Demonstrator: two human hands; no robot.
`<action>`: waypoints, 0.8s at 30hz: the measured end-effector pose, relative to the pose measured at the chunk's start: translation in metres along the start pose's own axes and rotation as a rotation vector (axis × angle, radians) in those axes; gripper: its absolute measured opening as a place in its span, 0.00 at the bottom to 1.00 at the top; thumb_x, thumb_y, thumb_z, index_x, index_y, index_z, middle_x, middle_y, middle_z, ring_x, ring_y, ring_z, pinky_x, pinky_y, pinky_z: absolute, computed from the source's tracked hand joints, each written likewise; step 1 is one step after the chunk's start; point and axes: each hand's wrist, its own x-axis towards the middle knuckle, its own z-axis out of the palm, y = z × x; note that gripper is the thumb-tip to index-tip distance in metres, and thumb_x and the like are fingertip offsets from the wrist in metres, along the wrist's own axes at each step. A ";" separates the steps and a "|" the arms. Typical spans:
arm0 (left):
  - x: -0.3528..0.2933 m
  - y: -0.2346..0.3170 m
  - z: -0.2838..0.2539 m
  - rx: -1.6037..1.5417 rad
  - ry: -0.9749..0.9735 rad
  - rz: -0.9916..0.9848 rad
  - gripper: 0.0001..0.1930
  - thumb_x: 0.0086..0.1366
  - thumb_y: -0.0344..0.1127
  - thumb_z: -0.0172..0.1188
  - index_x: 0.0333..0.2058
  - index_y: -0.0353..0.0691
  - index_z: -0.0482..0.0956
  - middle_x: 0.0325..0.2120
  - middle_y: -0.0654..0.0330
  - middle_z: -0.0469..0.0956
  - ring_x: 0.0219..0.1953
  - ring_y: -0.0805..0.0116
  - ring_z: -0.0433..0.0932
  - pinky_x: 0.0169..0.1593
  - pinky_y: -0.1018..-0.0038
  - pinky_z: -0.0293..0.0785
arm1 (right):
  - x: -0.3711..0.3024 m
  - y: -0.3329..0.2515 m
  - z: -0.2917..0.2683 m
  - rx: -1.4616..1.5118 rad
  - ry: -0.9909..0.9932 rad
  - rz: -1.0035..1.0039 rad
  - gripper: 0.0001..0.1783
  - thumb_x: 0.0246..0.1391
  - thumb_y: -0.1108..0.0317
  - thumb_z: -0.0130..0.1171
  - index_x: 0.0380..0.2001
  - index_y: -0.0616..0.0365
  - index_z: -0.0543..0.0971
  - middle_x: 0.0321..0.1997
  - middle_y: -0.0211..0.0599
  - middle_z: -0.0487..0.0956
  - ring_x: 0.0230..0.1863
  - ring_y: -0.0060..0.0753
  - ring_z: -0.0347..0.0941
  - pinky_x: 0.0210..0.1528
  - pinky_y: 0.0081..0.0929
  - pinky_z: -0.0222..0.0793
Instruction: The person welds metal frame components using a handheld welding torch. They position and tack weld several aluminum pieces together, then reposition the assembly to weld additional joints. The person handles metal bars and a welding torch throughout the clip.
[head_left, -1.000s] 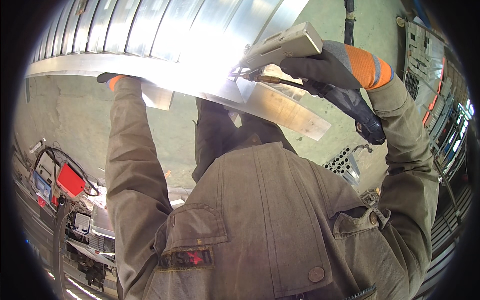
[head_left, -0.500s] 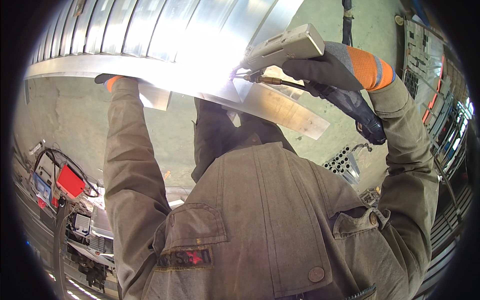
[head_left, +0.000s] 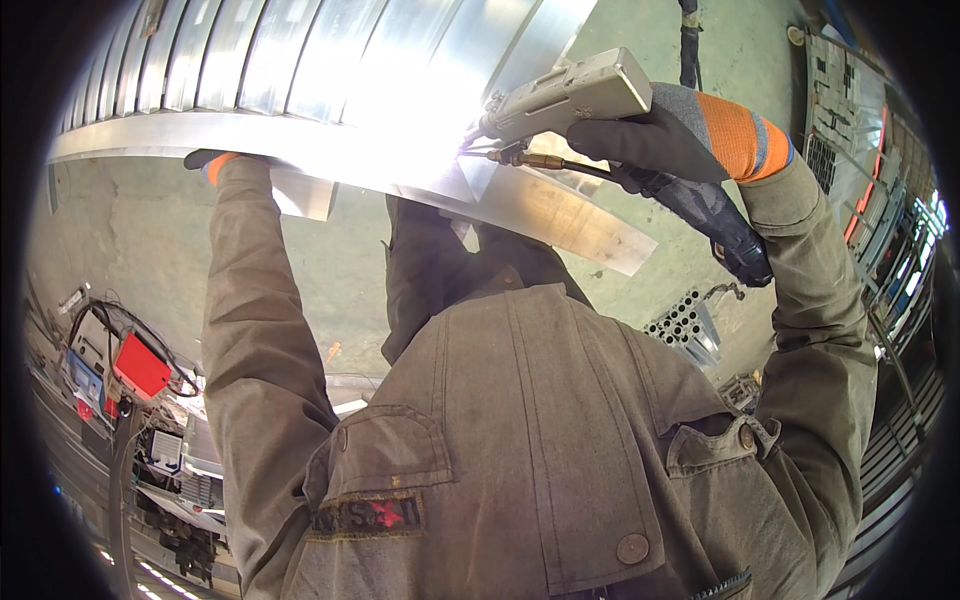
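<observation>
My gloved right hand (head_left: 655,138) is closed around a grey handheld welding gun (head_left: 570,98) with a brass-coloured fitting at its front. The gun's tip meets a blinding white glare on a long bright metal strip (head_left: 160,134). Behind the strip runs a ribbed metal panel (head_left: 270,60); the glare washes out the spot where they meet. My gloved left hand (head_left: 212,163) is at the strip's near edge, well left of the glare. Its fingers are mostly hidden beneath the metal, so their grip does not show.
A flat metal piece (head_left: 575,222) juts toward the near right. On the floor stands a metal block with round holes (head_left: 680,325). Red-and-blue equipment with cables (head_left: 140,365) lies at the left. Metal stock (head_left: 835,110) is at the right; a dark hose (head_left: 690,50) runs behind my right hand.
My left hand and forearm have shifted slightly left, and the metal strip and panel a little left too. The welding gun has barely moved; the glare goes on.
</observation>
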 end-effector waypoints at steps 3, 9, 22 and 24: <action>0.002 0.001 -0.001 0.047 0.035 0.003 0.17 0.73 0.47 0.65 0.51 0.41 0.85 0.46 0.63 0.88 0.45 0.68 0.85 0.51 0.69 0.81 | -0.001 0.000 0.000 -0.005 0.007 0.000 0.28 0.73 0.47 0.60 0.57 0.62 0.83 0.24 0.31 0.78 0.22 0.22 0.73 0.25 0.26 0.72; 0.010 0.000 0.005 0.126 0.091 -0.010 0.17 0.73 0.47 0.66 0.51 0.42 0.85 0.47 0.63 0.88 0.46 0.68 0.85 0.52 0.69 0.81 | -0.013 -0.004 -0.001 0.058 -0.002 0.017 0.24 0.72 0.49 0.61 0.55 0.60 0.84 0.27 0.28 0.78 0.26 0.21 0.74 0.27 0.25 0.72; 0.006 0.011 0.027 0.251 0.227 -0.029 0.18 0.72 0.47 0.66 0.52 0.42 0.85 0.48 0.63 0.87 0.47 0.68 0.85 0.52 0.68 0.80 | -0.104 0.000 0.086 0.213 0.560 -0.021 0.24 0.68 0.55 0.66 0.56 0.64 0.81 0.30 0.28 0.80 0.28 0.20 0.73 0.30 0.24 0.72; -0.008 0.020 0.030 0.262 0.228 -0.030 0.18 0.72 0.47 0.66 0.52 0.42 0.85 0.48 0.63 0.87 0.47 0.68 0.85 0.52 0.68 0.80 | -0.120 0.003 0.114 0.273 0.623 0.059 0.20 0.67 0.58 0.67 0.52 0.64 0.81 0.28 0.27 0.79 0.28 0.20 0.74 0.30 0.24 0.71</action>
